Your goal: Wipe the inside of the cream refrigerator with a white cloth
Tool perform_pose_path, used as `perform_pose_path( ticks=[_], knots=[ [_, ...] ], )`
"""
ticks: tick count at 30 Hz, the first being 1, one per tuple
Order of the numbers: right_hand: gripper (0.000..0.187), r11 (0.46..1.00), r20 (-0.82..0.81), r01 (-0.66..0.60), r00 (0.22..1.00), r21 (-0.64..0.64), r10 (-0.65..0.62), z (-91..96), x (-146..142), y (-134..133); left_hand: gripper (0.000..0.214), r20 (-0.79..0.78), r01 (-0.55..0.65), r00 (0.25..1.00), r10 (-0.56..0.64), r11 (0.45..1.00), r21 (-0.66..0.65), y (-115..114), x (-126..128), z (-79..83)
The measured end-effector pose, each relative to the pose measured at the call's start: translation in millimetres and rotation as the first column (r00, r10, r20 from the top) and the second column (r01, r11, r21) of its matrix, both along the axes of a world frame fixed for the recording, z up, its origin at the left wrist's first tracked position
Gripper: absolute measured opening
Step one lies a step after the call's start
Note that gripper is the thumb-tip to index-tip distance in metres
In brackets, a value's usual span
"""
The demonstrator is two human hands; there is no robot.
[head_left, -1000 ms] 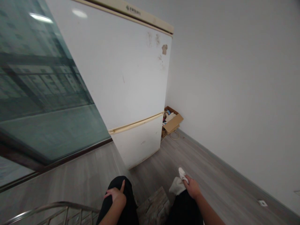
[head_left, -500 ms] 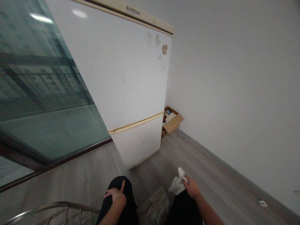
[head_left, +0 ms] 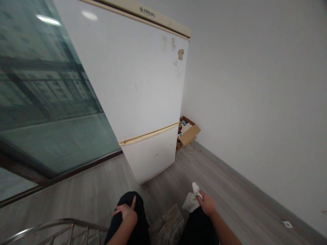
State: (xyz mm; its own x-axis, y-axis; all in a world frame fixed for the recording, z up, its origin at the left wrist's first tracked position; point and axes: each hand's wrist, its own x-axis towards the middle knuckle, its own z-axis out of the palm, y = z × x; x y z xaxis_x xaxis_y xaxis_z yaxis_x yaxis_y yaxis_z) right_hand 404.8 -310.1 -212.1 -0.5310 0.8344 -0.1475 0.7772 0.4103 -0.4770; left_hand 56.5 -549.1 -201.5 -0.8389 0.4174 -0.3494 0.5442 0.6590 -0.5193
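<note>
My right hand [head_left: 206,205] is closed around a crumpled white cloth [head_left: 192,200] and rests on my right knee in dark trousers. On the left knee lies my left hand [head_left: 125,211], its fingers loosely spread with one pointing forward, and it holds nothing. In front of me stands a tall white two-door fridge [head_left: 138,95] with brown stains near its upper right corner. Both doors are closed. Neither hand touches the fridge.
A large glass pane [head_left: 43,102] runs along the left of the fridge. An open cardboard box [head_left: 188,133] with papers sits in the corner by the white wall [head_left: 255,102]. A metal rail [head_left: 58,226] curves at lower left. The floor is grey wood planks [head_left: 230,197].
The view has shifted slightly. My right hand with the cloth has drifted a little to the left on the knee. The left hand has stayed put.
</note>
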Motion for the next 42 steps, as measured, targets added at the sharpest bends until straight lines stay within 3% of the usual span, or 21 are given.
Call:
perform_pose_path(
  ticks=[6,16,28,36,42],
  knots=[
    [0.038,0.999,0.037,-0.024,0.999,-0.04,0.026,4.4,-4,0,0.11,0.021,-0.019,1.0,0.019,1.0,0.013,0,-3,2.4],
    [0.039,0.998,0.025,-0.033,0.999,-0.053,0.034,11.0,-11,-4,0.137,0.008,-0.039,0.999,0.038,0.995,0.087,8,1,2.1],
    [0.041,0.998,-0.011,-0.042,0.999,-0.051,0.042,10.4,-9,-2,0.137,-0.029,-0.024,0.999,0.025,0.999,0.021,6,1,-8.2],
    [0.042,0.998,0.005,-0.037,0.999,-0.044,0.037,6.2,-9,-1,0.12,-0.028,-0.011,1.0,0.01,0.999,-0.031,5,-2,-10.8],
    [0.04,0.998,-0.002,-0.018,1.0,-0.061,0.018,6.2,-8,0,0.13,-0.011,-0.026,1.0,0.026,1.0,-0.002,6,-2,-7.3]
  ],
)
